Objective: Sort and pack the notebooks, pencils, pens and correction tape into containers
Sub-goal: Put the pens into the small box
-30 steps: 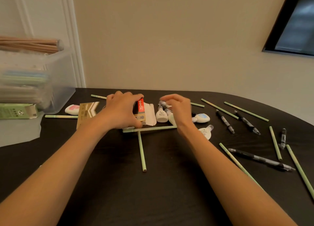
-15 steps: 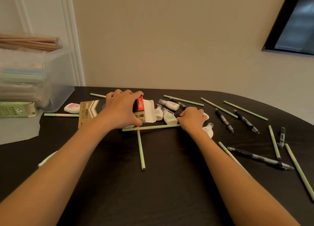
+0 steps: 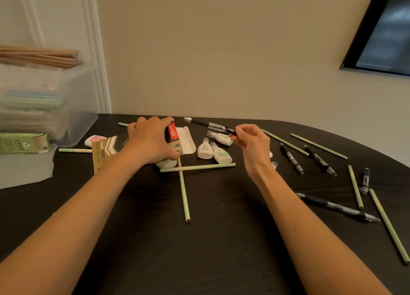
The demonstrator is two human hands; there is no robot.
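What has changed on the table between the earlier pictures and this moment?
The right hand rose from the table beside the correction tapes and now pinches a black pen, lifted off the table. The left hand still grips the small red box; the two crossed pencils and the other pens lie as before.

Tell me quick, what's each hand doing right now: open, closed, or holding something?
Left hand: grips the red-and-tan box.
Right hand: pinches a black pen, held up off the tabletop.
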